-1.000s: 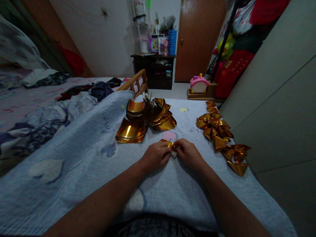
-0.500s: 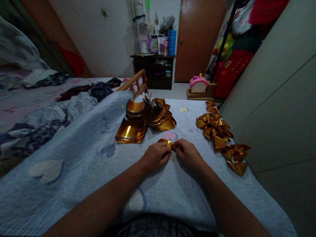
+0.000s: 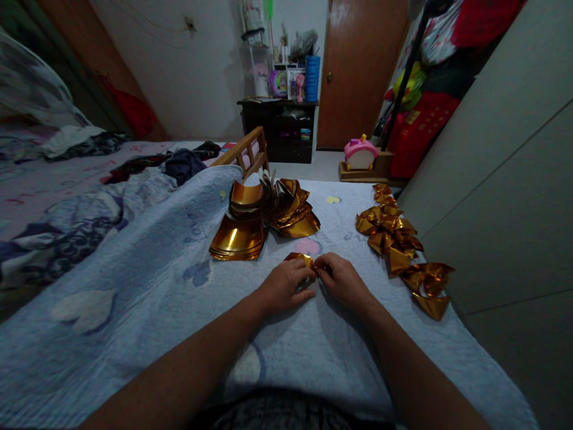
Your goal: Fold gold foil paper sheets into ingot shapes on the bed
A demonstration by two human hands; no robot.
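Observation:
A small piece of gold foil paper (image 3: pixel 301 258) lies between my hands on the pale blue quilt, mostly covered by my fingers. My left hand (image 3: pixel 289 283) rests over its near side, fingers on the foil and thumb held apart below. My right hand (image 3: pixel 339 277) pinches the foil's right end between thumb and fingertips. Beyond my left hand, a stack of curled gold foil sheets (image 3: pixel 238 236) sits fanned out. To the right, several folded gold foil pieces (image 3: pixel 394 233) form a row along the bed's edge.
The quilt (image 3: pixel 165 346) spreads under everything, raised in a ridge at left. A wooden rail (image 3: pixel 250 150) stands behind the foil stack. A tall pale cabinet (image 3: pixel 505 197) borders the right side. A pink toy (image 3: pixel 360 152) and a dark shelf unit (image 3: pixel 277 134) are farther back.
My left thumb has moved away from the fingers, and the left fingers have shifted slightly right over the foil. My right hand has barely moved, still pinching the foil's end.

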